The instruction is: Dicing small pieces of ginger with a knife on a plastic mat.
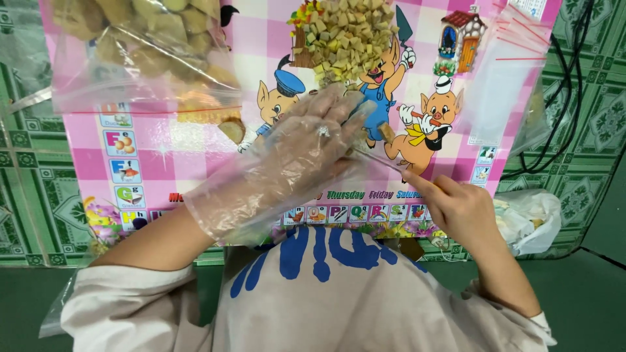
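the left hand [306,146], in a loose clear plastic glove, is spread flat. the bare right hand [456,208] pinches a thin wooden skewer [381,160], whose long axis runs up-left under the gloved fingers, toward the heap of small yellow-brown food cubes [345,39] at the pink checked cartoon mat's [195,163] far edge.

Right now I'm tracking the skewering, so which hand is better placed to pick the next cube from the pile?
Probably the left hand: it wears a clear glove and its fingertips reach just below the pile of diced pieces. The bare right hand sits farther back, pinching a thin skewer.
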